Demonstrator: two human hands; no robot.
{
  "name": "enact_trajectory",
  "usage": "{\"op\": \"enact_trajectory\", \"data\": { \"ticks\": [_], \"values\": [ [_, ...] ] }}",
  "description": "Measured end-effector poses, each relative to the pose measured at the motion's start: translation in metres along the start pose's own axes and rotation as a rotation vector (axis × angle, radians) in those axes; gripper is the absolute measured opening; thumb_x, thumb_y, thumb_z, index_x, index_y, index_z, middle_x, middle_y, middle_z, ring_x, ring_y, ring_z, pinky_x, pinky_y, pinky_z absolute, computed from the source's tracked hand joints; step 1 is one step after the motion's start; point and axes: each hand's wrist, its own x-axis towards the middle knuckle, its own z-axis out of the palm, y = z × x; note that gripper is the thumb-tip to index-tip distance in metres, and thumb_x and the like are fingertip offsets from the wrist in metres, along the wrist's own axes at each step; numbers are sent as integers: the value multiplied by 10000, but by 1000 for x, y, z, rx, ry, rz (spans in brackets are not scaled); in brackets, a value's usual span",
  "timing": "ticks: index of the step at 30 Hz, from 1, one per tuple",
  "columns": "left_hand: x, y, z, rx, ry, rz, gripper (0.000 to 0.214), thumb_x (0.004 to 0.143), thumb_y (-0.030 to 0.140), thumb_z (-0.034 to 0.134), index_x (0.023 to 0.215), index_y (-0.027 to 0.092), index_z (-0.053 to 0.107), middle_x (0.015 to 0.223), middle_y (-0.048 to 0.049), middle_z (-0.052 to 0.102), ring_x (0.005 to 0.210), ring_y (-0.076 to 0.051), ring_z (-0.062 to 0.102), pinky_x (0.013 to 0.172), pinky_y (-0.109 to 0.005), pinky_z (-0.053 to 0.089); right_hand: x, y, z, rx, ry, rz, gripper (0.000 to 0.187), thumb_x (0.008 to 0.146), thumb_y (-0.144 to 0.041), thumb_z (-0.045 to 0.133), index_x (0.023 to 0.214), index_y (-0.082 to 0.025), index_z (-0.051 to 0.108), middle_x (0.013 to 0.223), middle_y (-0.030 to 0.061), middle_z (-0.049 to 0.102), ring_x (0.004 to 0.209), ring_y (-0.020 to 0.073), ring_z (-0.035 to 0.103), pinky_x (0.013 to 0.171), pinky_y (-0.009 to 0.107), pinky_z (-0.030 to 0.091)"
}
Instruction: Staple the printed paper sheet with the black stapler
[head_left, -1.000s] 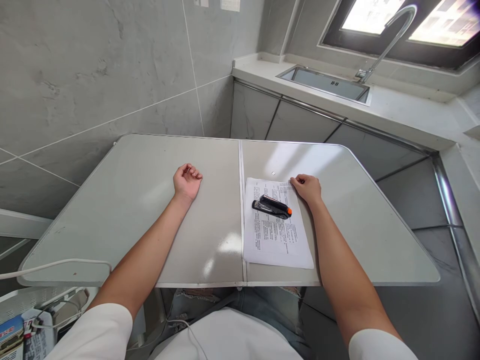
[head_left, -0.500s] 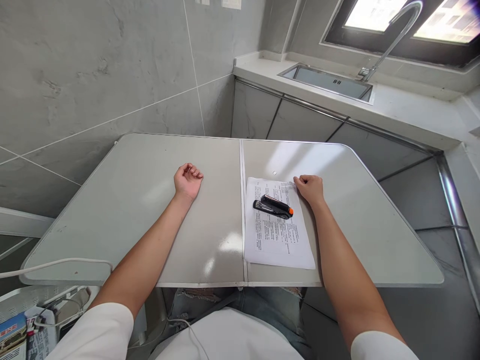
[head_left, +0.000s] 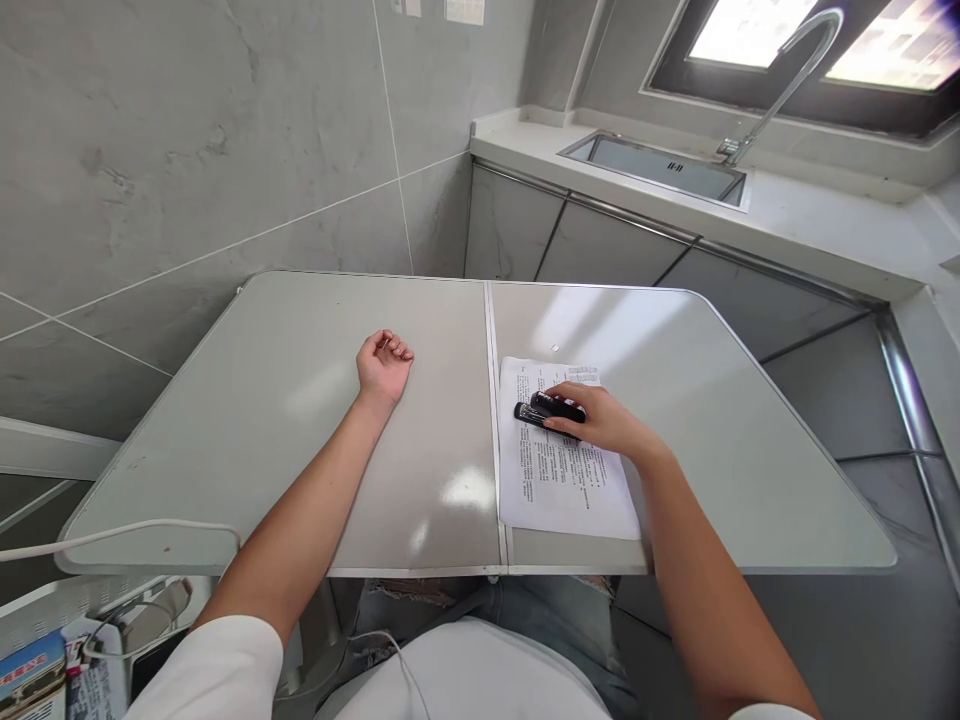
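Note:
A black stapler [head_left: 529,414] lies on the printed paper [head_left: 570,500] on the table's right half. Wrapped around its right end from above are the fingers of my right hand [head_left: 600,415], covering the orange tip. The stapler still rests on the sheet, its left end uncovered. My left hand [head_left: 385,367] lies palm up on the left half of the table, loosely open with half-curled fingers and nothing in it. Lines of print cover the paper, too small to read.
A seam [head_left: 493,400] divides the light folding table [head_left: 247,400]. One tiny pale bit [head_left: 555,348] lies above the paper. A white cable [head_left: 135,523] crosses the left front corner. Behind are a counter with a sink [head_left: 660,168] and a tap [head_left: 795,85].
My right hand has moved left from beside the paper's upper right corner onto the stapler and closed around its right end. The left hand stays put; the view has shifted slightly.

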Motion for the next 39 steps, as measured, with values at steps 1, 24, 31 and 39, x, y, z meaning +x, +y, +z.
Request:
{"op": "enact_trajectory", "data": {
  "ticks": [1,24,31,39],
  "values": [
    [0,0,0,-3,0,-2,169,900,189,607,743,194,546,627,19,475,518,-101,473,548,-263,395,-1,-4,6,-8,14,-4,296,962,-502,657,1099,-244,705,1024,58,722,893,234,643,764,347,488],
    [8,47,-13,6,-27,105,459,899,277,630,655,214,246,554,66,273,447,-88,337,510,-255,355,58,-125,119,92,-8,-141,134,959,-321,687,911,-224,609,899,29,660,905,215,587,761,313,412],
    [14,53,-19,16,-12,155,480,912,275,627,641,209,236,534,69,270,433,-81,326,490,-246,347,87,-144,135,138,-43,-224,190,948,-374,699,882,-252,569,885,-5,654,904,221,580,753,317,431],
    [10,52,-16,22,19,175,484,894,285,664,637,207,262,542,65,294,438,-76,353,482,-238,345,86,-147,132,259,-8,-236,222,925,-449,737,1047,-280,661,1054,14,726,1014,254,631,857,385,497]
  ]
}}
